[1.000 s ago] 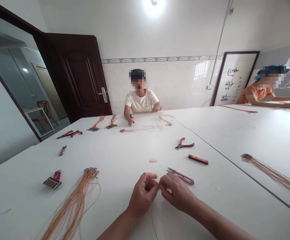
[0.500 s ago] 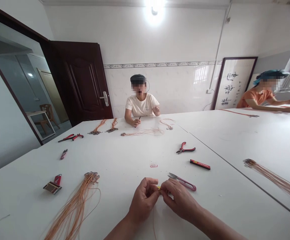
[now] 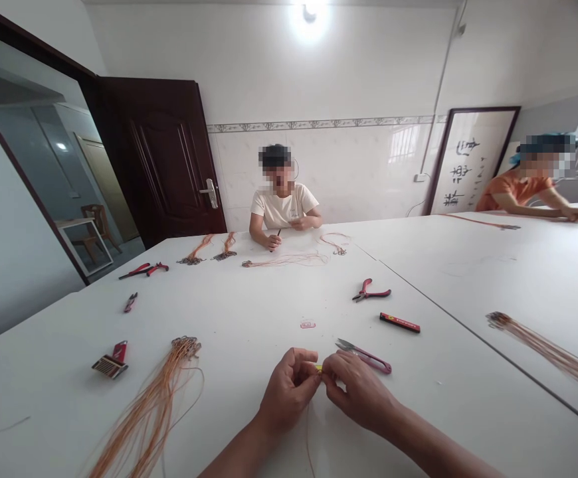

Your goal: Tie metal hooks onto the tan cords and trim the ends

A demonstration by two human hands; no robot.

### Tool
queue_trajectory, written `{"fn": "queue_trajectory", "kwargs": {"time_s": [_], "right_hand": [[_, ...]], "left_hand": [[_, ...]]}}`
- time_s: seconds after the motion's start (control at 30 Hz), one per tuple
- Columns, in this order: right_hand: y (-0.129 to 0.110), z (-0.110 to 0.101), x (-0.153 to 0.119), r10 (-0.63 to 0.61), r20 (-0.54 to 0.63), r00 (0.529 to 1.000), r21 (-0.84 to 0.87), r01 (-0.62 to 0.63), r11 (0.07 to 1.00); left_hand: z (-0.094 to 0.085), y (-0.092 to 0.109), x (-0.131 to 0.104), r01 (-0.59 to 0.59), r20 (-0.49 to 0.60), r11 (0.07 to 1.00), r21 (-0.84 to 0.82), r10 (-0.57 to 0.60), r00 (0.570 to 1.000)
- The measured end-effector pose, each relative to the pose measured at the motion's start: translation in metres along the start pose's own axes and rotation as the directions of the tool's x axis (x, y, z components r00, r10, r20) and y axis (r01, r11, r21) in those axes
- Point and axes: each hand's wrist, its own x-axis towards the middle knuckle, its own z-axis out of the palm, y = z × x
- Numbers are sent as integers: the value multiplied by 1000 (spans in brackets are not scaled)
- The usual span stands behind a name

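while the left hand (image 3: pixel 288 390) and right hand (image 3: pixel 359 388) are staying curled, fingertips pinching a small yellow piece (image 3: pixel 319 368) between them, a thin cord (image 3: pixel 309 435) is trailing below; thread snips (image 3: pixel 377 363) are lying just beyond. grip is showing no change, suggesting the same step is continuing.

I see a pale wall (image 3: pixel 369 73) with a patterned border (image 3: pixel 329 124), a bright lamp (image 3: pixel 309 13) above, and a dark door (image 3: pixel 154 146) standing open.
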Motion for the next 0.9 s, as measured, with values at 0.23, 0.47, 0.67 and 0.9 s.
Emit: {"fn": "queue_trajectory", "kwargs": {"time_s": [0.23,0.47,0.67,0.9], "right_hand": [[8,-15,5,47,1,999,-28,-47,998],[5,-18,1,174,-19,985,182,-167,969],[0,-15,1,156,44,987,267,-162,950],[4,-20,3,106,91,990,127,-117,985]], "left_hand": [[0,5,2,60,-61,996,-65,-64,996],[-1,7,4,66,-101,990,-123,-79,992],[1,7,2,59,-28,994,-94,-61,998],[0,4,2,-8,-135,998,-54,1,991]]}}
